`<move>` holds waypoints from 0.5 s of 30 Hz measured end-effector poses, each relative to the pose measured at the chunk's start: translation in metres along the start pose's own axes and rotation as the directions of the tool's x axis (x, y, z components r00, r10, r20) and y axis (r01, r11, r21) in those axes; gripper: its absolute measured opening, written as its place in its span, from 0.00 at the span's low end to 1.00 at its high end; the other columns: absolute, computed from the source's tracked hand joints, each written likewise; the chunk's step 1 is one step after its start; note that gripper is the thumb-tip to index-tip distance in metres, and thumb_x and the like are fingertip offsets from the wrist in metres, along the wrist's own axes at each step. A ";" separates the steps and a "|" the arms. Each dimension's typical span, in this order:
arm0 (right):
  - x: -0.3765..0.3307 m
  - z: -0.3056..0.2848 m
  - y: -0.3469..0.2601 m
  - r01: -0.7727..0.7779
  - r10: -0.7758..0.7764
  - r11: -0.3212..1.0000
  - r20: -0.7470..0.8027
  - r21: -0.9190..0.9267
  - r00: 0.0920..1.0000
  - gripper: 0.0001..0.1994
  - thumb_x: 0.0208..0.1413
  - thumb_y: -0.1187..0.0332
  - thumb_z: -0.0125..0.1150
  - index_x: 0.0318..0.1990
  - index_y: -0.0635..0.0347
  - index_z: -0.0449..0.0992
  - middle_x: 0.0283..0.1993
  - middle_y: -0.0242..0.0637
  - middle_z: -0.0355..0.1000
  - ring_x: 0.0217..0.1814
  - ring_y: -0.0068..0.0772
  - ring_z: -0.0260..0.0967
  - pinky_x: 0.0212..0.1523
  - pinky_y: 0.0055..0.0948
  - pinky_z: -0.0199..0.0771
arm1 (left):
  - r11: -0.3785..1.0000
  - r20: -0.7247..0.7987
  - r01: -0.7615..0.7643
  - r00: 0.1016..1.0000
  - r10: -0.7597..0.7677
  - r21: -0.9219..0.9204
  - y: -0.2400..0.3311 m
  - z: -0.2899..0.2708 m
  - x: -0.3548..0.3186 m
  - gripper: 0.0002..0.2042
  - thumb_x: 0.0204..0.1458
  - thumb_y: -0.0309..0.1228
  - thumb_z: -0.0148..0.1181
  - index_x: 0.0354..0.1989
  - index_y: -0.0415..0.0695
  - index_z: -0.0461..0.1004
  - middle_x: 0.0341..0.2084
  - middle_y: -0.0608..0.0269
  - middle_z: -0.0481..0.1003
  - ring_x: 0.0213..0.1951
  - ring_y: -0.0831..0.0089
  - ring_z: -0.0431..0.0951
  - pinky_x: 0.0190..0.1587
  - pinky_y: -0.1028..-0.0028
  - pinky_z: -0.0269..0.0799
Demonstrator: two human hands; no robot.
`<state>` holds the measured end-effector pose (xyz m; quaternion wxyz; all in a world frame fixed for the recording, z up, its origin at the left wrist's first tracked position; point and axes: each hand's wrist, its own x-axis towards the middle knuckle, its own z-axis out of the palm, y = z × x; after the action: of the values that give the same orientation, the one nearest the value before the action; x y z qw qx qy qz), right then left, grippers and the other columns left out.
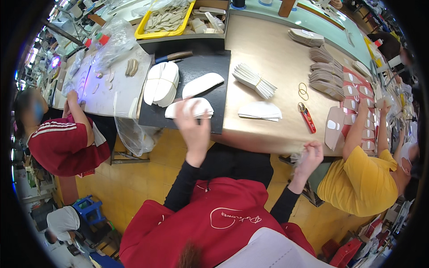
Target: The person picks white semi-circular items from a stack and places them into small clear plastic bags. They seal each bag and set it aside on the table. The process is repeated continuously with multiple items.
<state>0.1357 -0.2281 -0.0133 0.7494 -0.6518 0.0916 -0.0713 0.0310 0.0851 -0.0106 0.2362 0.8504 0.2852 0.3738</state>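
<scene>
My left hand [195, 129] is over the front of the black board [214, 60], its fingers apart and somewhat blurred. Its fingertips overlap a fanned stack of white half-round pieces [203, 107]; whether they touch it I cannot tell. Behind lies another white half-round stack [203, 84], and to the left a banded bundle of white pieces [161, 84]. My right hand [310, 160] hangs off the table's front edge, fingers closed on a crumpled bit of clear plastic [296, 157]. Farther right on the table are a white stack [260, 110] and a rubber-banded white bundle [254, 80].
Red-handled snips [307, 118] and loose rubber bands [303, 91] lie to the right, near beige bundles [326, 78]. A knife [173, 56] lies below the box with a yellow tray [181, 32]. A co-worker in yellow [362, 183] sits right, another in red [71, 143] left.
</scene>
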 end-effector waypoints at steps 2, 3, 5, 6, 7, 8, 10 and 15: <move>-0.014 0.015 0.003 -0.061 0.057 0.998 0.105 0.035 0.993 0.02 0.58 0.79 0.55 0.34 0.62 0.72 0.32 0.34 0.73 0.34 0.19 0.68 0.37 0.17 0.66 | 0.990 0.262 -0.131 0.955 0.139 -0.048 0.023 0.027 -0.010 0.14 0.52 0.32 0.66 0.45 0.38 0.78 0.63 0.48 0.64 0.69 0.44 0.56 0.68 0.53 0.54; -0.024 0.025 0.005 -0.106 0.095 0.993 0.164 0.059 0.982 0.02 0.58 0.79 0.55 0.35 0.63 0.73 0.33 0.33 0.73 0.35 0.19 0.68 0.37 0.16 0.66 | 0.977 0.270 -0.211 0.943 0.193 0.041 0.034 0.041 -0.015 0.16 0.53 0.36 0.65 0.44 0.37 0.79 0.65 0.45 0.62 0.71 0.43 0.51 0.69 0.48 0.51; -0.042 0.040 0.008 -0.098 0.099 0.995 0.245 -0.016 0.964 0.02 0.59 0.79 0.56 0.37 0.63 0.74 0.32 0.32 0.73 0.34 0.17 0.68 0.35 0.16 0.65 | 0.970 0.293 -0.216 0.940 0.174 0.116 0.046 0.067 -0.021 0.15 0.52 0.37 0.65 0.42 0.39 0.81 0.66 0.45 0.60 0.72 0.44 0.49 0.70 0.44 0.46; -0.048 0.046 0.009 -0.082 0.091 0.996 0.304 -0.042 0.948 0.03 0.60 0.79 0.56 0.38 0.64 0.75 0.32 0.32 0.73 0.33 0.16 0.68 0.34 0.15 0.65 | 0.969 0.323 -0.205 0.934 0.153 0.135 0.047 0.075 -0.022 0.13 0.52 0.36 0.65 0.40 0.41 0.81 0.67 0.47 0.60 0.72 0.45 0.49 0.70 0.43 0.45; -0.054 0.050 0.009 -0.042 0.057 0.998 0.354 -0.051 0.933 0.03 0.61 0.78 0.56 0.39 0.64 0.75 0.33 0.32 0.74 0.34 0.16 0.68 0.35 0.15 0.65 | 0.970 0.281 -0.202 0.947 0.158 0.133 0.046 0.080 -0.023 0.12 0.52 0.35 0.65 0.40 0.41 0.81 0.67 0.47 0.61 0.72 0.46 0.50 0.70 0.43 0.46; -0.059 0.051 0.008 -0.006 0.029 0.998 0.401 -0.060 0.916 0.04 0.61 0.78 0.55 0.40 0.65 0.76 0.33 0.32 0.74 0.34 0.16 0.68 0.35 0.15 0.65 | 0.974 0.269 -0.185 0.952 0.146 0.130 0.045 0.081 -0.024 0.11 0.52 0.34 0.64 0.40 0.42 0.82 0.66 0.48 0.61 0.72 0.47 0.52 0.70 0.43 0.46; -0.064 0.052 0.003 -0.032 0.060 0.997 0.430 -0.072 0.901 0.03 0.62 0.77 0.57 0.40 0.65 0.76 0.35 0.32 0.75 0.37 0.18 0.70 0.38 0.16 0.67 | 0.982 0.241 -0.176 0.958 0.155 0.068 0.043 0.078 -0.023 0.09 0.52 0.31 0.64 0.39 0.43 0.82 0.64 0.50 0.65 0.70 0.48 0.55 0.70 0.43 0.47; -0.069 0.068 -0.011 0.329 -0.202 0.929 0.510 -0.171 0.836 0.07 0.55 0.79 0.63 0.41 0.66 0.79 0.38 0.36 0.76 0.39 0.26 0.74 0.42 0.22 0.72 | 0.849 0.415 0.317 0.901 -0.129 -0.423 0.053 0.046 -0.023 0.07 0.54 0.25 0.65 0.41 0.38 0.82 0.40 0.58 0.82 0.49 0.67 0.79 0.57 0.65 0.70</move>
<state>0.0846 -0.1490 0.0095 0.6422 -0.7445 -0.1823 0.0018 0.0697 0.0232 -0.0175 0.5319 0.7799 0.2321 0.2345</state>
